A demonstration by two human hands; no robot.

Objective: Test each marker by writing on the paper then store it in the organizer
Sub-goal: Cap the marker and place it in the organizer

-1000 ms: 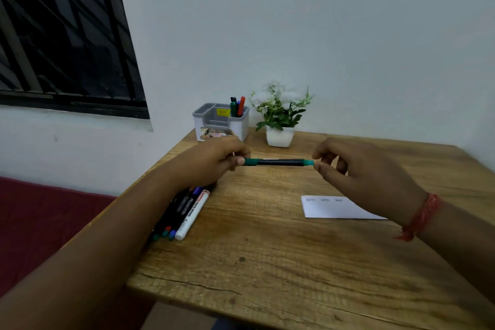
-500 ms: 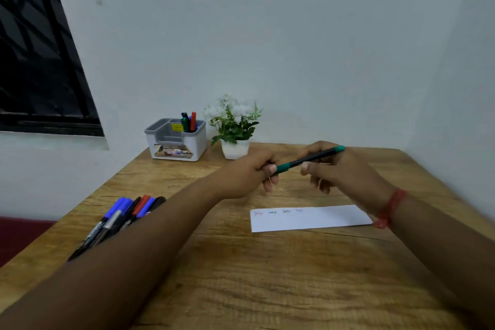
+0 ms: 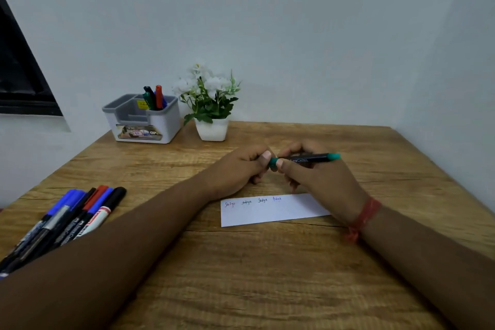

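I hold a green marker (image 3: 308,159) with a black barrel level above the table, both hands on it. My right hand (image 3: 318,177) grips the barrel, its green end sticking out to the right. My left hand (image 3: 241,169) pinches the green cap (image 3: 273,162) at the marker's left end. Just below the hands lies a white paper strip (image 3: 270,211) with several small written words along its top edge. The grey and white organizer (image 3: 144,123) stands at the back left with several markers upright in its right compartment.
A bunch of loose markers (image 3: 75,214) in blue, red and black lies at the left table edge, partly under my left forearm. A small white pot with a flowering plant (image 3: 211,107) stands right of the organizer. White walls close the back and right sides.
The view has swung right and down. Both hands carried the green marker from near the marker pile to above the paper. My right hand slid along the barrel toward the cap end.
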